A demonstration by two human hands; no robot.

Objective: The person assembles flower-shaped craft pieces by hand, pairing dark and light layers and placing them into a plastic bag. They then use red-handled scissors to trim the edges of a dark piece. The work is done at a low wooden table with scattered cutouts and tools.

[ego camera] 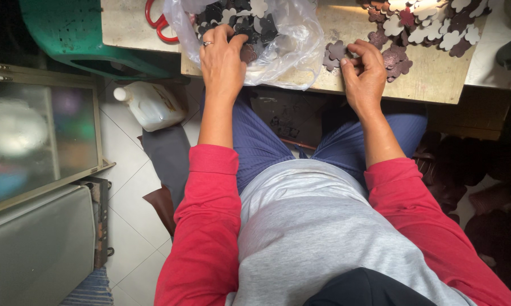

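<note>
Red scissors (156, 22) — cut off by the top edge; bag (289, 45) contents partly veiled.

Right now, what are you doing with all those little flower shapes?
A person in a red-sleeved top sits at a work table. The left hand rests on a clear plastic bag with dark and white flower-shaped cutouts inside. The right hand pinches one dark cutout at the edge of a loose pile of cutouts on the table. Red-handled scissors lie beside the bag, and a white plastic jug sits on the floor below.
</note>
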